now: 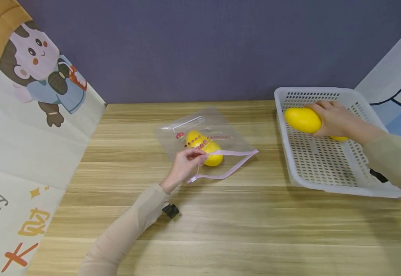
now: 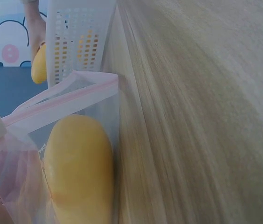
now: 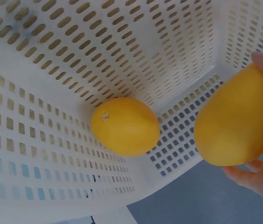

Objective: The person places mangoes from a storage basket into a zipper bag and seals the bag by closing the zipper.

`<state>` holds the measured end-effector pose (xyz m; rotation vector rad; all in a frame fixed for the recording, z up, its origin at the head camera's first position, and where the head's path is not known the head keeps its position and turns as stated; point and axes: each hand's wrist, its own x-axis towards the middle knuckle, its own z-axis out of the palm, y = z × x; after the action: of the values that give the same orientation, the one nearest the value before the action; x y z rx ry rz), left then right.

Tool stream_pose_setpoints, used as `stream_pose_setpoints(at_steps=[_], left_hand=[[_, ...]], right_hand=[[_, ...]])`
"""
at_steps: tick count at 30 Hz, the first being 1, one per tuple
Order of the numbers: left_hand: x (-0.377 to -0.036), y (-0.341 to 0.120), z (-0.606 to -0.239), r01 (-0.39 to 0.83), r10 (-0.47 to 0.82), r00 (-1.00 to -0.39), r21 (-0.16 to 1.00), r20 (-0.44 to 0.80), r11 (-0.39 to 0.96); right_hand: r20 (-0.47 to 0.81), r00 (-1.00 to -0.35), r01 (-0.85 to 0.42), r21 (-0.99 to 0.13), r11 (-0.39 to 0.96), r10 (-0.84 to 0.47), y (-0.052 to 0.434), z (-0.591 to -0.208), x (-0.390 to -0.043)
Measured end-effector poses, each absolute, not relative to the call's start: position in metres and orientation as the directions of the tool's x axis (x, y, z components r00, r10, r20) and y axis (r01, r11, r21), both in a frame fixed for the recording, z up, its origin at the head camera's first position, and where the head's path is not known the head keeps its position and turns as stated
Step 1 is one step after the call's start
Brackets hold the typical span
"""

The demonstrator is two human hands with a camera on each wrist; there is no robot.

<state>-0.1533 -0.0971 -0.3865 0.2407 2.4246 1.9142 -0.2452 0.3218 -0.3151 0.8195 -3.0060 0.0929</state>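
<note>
A clear zip-seal plastic bag [image 1: 207,143] lies mid-table on the wooden table [image 1: 241,230], with one yellow mango [image 1: 204,148] inside it. To its right stands a white perforated plastic basket [image 1: 324,168], holding another yellow mango [image 3: 124,126] in its corner.

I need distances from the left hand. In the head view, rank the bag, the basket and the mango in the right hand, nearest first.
1. The bag: the left hand pinches its pink zip edge, mid-table.
2. The mango in the right hand: over the basket's left part, gripped by the right hand.
3. The basket: on the right; its near wall is about as close, so 2 and 3 hardly differ.
</note>
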Motion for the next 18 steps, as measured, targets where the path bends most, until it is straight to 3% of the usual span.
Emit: stream_pose_setpoints(at_steps=[10, 18], left_hand=[[-0.152, -0.096, -0.385, 0.121, 0.14, -0.986, 0.97, 0.093, 0.21], [-0.154, -0.095, -0.384, 0.121, 0.138, -0.986, 0.971, 0.093, 0.206]], right_hand=[[0.043, -0.876, -0.483, -0.087, 0.871, -0.481, 0.311, -0.305, -0.236], [0.091, -0.833, -0.553, -0.094, 0.828, -0.546, 0.297, -0.297, -0.227]])
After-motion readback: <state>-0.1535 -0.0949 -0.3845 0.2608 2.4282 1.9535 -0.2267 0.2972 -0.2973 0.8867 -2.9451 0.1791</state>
